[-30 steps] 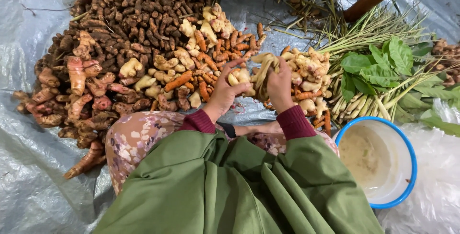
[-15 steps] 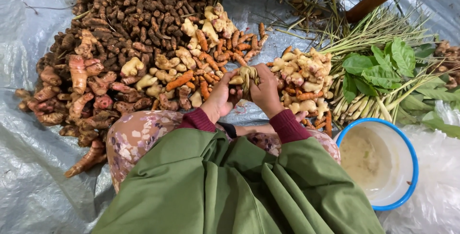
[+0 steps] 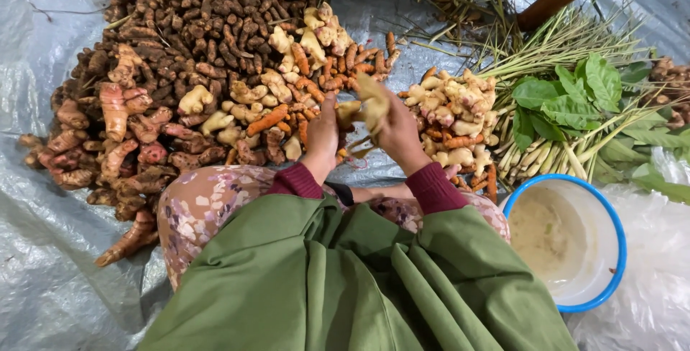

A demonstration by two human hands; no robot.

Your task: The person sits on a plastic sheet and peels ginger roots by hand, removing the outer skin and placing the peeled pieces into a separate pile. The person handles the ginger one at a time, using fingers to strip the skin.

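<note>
Fingers (image 3: 327, 124) of both hands still grip the ginger piece (image 3: 370, 106) (now raised higher)

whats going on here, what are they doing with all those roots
A person sits on a grey tarp amid heaps of roots. Both hands are raised together over the piles: the left hand and right hand grip one pale ginger piece between them. Dark brown roots lie to the left, lemongrass stalks and a blue-rimmed white bowl to the right.

Crinkled grey plastic sheet (image 3: 50, 279) covers the ground.
</note>
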